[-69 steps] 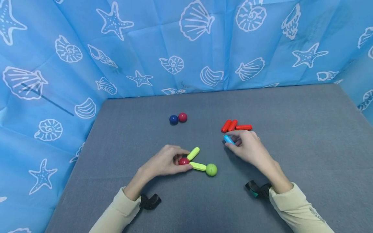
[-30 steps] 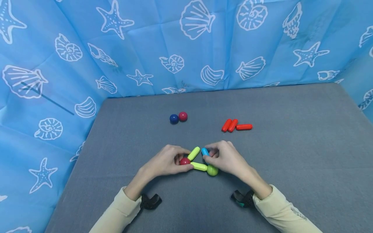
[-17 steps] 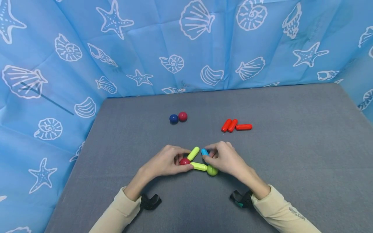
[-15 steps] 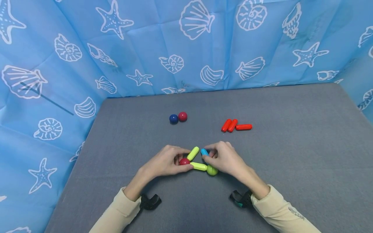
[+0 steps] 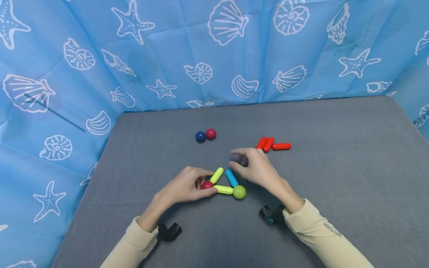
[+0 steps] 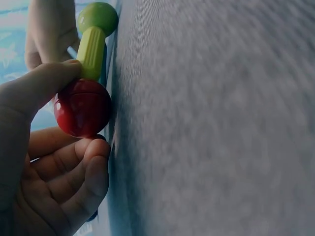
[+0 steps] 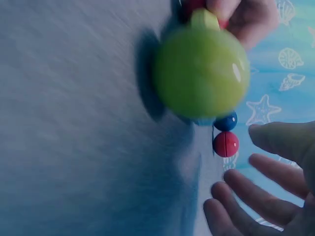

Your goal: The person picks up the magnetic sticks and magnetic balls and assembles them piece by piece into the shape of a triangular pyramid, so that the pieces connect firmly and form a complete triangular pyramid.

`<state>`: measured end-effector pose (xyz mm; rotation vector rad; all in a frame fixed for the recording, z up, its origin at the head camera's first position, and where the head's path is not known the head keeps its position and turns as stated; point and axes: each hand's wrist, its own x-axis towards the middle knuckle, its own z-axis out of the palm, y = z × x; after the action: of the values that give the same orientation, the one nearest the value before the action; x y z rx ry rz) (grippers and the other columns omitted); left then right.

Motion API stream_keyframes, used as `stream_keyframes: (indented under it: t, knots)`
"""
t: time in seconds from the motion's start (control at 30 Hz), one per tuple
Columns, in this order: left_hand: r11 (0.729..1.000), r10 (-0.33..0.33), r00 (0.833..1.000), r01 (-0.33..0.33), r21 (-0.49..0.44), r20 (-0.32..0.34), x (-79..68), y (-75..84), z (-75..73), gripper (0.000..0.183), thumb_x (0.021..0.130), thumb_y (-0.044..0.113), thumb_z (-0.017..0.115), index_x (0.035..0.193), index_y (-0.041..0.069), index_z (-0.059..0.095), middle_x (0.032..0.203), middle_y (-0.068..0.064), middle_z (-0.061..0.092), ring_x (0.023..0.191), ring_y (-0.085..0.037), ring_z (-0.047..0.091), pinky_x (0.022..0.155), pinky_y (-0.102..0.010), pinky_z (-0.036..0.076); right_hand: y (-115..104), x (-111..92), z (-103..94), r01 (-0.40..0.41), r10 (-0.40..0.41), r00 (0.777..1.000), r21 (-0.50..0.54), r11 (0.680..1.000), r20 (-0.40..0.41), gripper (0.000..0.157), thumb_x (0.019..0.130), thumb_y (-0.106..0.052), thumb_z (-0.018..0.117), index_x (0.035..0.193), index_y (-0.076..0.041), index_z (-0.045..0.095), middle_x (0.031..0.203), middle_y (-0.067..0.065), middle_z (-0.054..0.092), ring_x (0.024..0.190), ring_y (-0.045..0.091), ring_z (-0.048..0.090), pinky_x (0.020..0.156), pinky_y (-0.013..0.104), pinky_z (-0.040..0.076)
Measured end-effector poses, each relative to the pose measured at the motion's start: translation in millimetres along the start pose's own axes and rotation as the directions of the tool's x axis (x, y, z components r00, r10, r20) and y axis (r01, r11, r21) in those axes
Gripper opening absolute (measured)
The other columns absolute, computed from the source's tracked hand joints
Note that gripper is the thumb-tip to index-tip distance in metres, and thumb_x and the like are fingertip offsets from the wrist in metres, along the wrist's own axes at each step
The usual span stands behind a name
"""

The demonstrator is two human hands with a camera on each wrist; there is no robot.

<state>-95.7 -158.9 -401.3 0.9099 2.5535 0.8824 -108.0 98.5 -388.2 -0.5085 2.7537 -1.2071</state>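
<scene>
My left hand [image 5: 186,186] grips the red ball [image 5: 207,185] between thumb and fingers, the thumb also lying on a yellow-green rod [image 5: 223,189]. That rod joins the red ball to a green ball [image 5: 239,192]. A second yellow-green rod [image 5: 217,175] slants up from the red ball, near the index finger. From the green ball a blue rod [image 5: 231,178] leans up and left; its far end is apart from the second rod. Behind the blue rod, my right hand [image 5: 256,167] is spread and holds nothing; the right wrist view shows its fingers [image 7: 261,196] apart.
Farther back on the grey table [image 5: 335,156] sit a dark blue ball [image 5: 200,136] and another red ball [image 5: 211,134], side by side. Several red rods [image 5: 281,146] lie beyond my right hand, which partly covers them. A blue shell-print curtain [image 5: 181,48] borders the back and left.
The blue rod came left from beside the red rods to the green ball. My right hand has let go of it and moved back and up. The joined pieces shifted slightly left.
</scene>
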Motion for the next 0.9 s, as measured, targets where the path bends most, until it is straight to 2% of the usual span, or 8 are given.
stream_keyframes:
  t: [0.17,0.3,0.53,0.67,0.8,0.9]
  knots:
    - [1.0,-0.018,1.0,0.018,0.012,-0.002,-4.0,-4.8,-4.1,0.048,0.089,0.032,0.08,0.128,0.007,0.07,0.071,0.002,0.058,0.058,-0.002,0.048,0.052,-0.017,0.042,-4,24,-3.2,0.029,-0.029,1.0,0.023,0.999,-0.009,0.044,0.092,-0.018,0.076,0.133,-0.004,0.066,0.122,0.018,0.072,0.101,0.031,0.071,0.084,0.045,0.06]
    - [0.999,-0.045,0.999,0.045,0.006,0.002,-8.3,-8.5,-8.6,0.048,0.089,0.032,0.08,0.128,0.007,0.07,0.072,0.002,0.058,0.058,-0.003,0.049,0.052,-0.017,0.042,-10,45,-2.5,0.03,-0.029,1.0,0.034,0.999,-0.005,0.048,0.093,-0.019,0.075,0.137,-0.004,0.063,0.126,0.021,0.069,0.109,0.035,0.07,0.09,0.05,0.059]
    - [0.998,-0.061,0.998,0.061,0.005,0.011,-12.4,-12.7,-12.6,0.049,0.088,0.033,0.081,0.129,0.008,0.069,0.072,0.003,0.058,0.057,-0.002,0.049,0.053,-0.018,0.044,-14,78,4.7,0.056,-0.056,0.998,0.012,0.998,0.024,0.054,0.094,-0.02,0.074,0.144,-0.007,0.057,0.134,0.021,0.061,0.116,0.036,0.062,0.093,0.051,0.055]
    - [0.998,-0.06,0.998,0.06,0.005,0.012,-12.9,-14.2,-12.5,0.05,0.088,0.034,0.08,0.129,0.008,0.069,0.072,0.004,0.058,0.057,-0.002,0.049,0.052,-0.017,0.043,-15,92,11.3,0.064,-0.062,0.995,-0.026,0.998,0.073,0.058,0.095,-0.02,0.072,0.148,-0.008,0.052,0.145,0.019,0.054,0.128,0.037,0.055,0.105,0.052,0.05]
    - [0.999,-0.052,0.999,0.052,0.002,0.007,-12.7,-15.6,-12.0,0.049,0.088,0.034,0.08,0.129,0.008,0.069,0.072,0.004,0.058,0.057,-0.002,0.048,0.052,-0.017,0.042,-17,100,17.8,0.068,-0.055,0.988,-0.085,0.994,0.147,0.06,0.097,-0.018,0.07,0.152,-0.009,0.047,0.159,0.018,0.042,0.145,0.04,0.043,0.119,0.056,0.038]
    - [0.999,-0.047,0.999,0.047,-0.004,0.007,-12.3,-16.1,-11.5,0.049,0.089,0.035,0.08,0.129,0.008,0.069,0.072,0.004,0.058,0.057,-0.001,0.048,0.052,-0.017,0.041,-18,102,22.4,0.079,-0.057,0.985,-0.132,0.988,0.162,0.055,0.097,-0.016,0.069,0.149,-0.007,0.051,0.158,0.016,0.046,0.144,0.039,0.045,0.12,0.054,0.038]
